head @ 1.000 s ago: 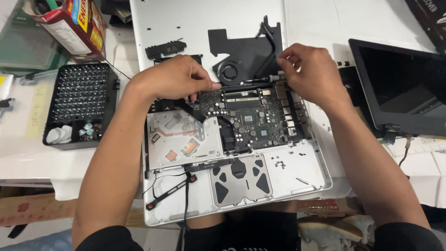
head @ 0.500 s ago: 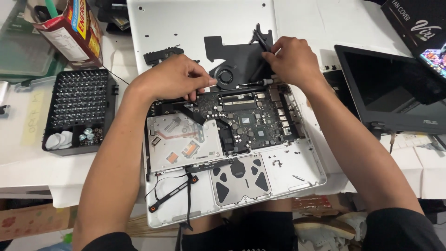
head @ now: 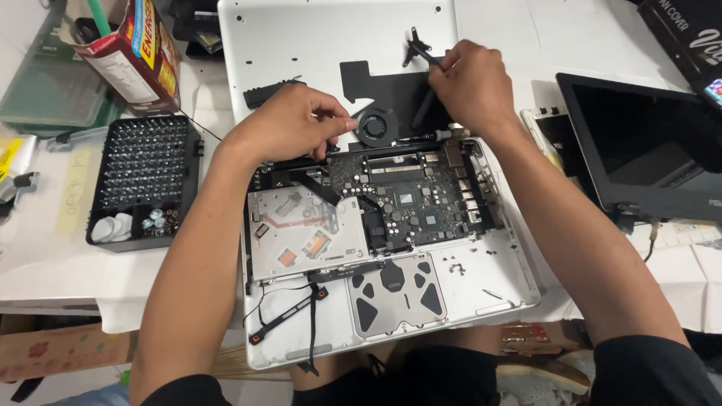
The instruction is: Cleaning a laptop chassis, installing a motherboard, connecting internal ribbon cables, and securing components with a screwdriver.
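At the far edge of the opened laptop (head: 391,256), your left hand (head: 289,124) pinches beside the round fan (head: 376,126), while your right hand (head: 470,83) is clamped on a black tool (head: 423,54).

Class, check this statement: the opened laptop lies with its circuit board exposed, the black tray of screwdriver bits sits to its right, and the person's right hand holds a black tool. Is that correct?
Not quite. The head view shows the black tray of screwdriver bits to the left of the opened laptop, not the right. The circuit board is exposed, and the right hand does hold a black tool.
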